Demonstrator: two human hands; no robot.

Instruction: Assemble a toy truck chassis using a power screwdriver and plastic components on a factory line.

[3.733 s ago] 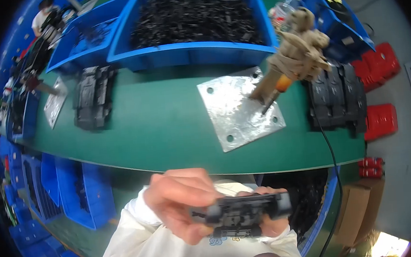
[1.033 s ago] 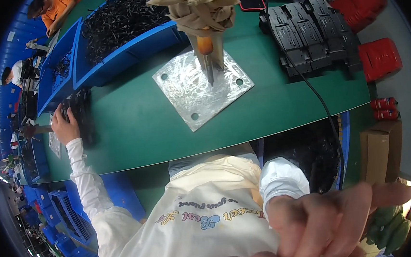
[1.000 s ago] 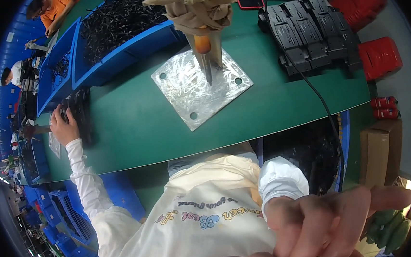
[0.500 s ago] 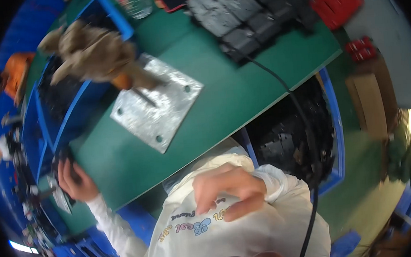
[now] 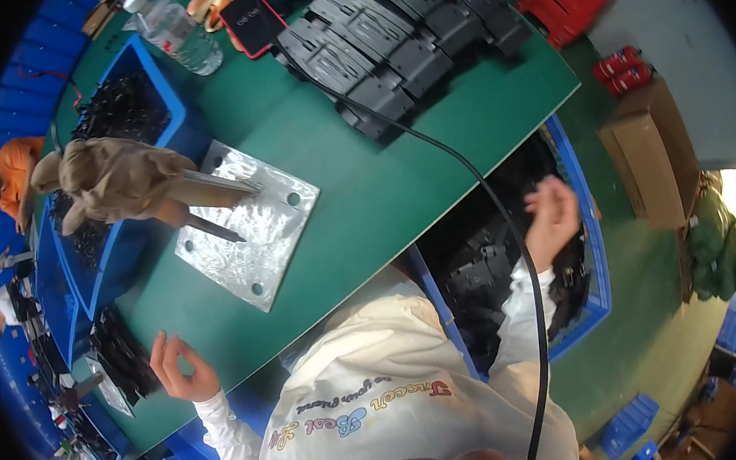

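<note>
My left hand [image 5: 184,370] is over the near left edge of the green table, its fingers curved and apart with nothing visible in them. It is nearest to a bundle of long black parts [image 5: 123,353]. Out to the right, my right hand [image 5: 552,222] is raised above a blue crate [image 5: 598,274] of black plastic parts; its fingers are loosely bent and hold nothing that I can see. A silver metal plate [image 5: 277,228] with corner holes lies on the table, bearing a post topped with brown cloth [image 5: 117,176] and a slim dark rod [image 5: 217,229].
Dark grey moulded panels [image 5: 371,48] lie at the back, crossed by a black cable [image 5: 467,166]. Blue bins [image 5: 174,128] of black parts line the left. A water bottle [image 5: 180,37] and phone [image 5: 250,21] stand beyond; a cardboard box [image 5: 652,156] is on the floor right.
My right hand has swung from in front of my chest out to the right over the crate. My left hand has drawn back from the black parts. The whole view has shifted.
</note>
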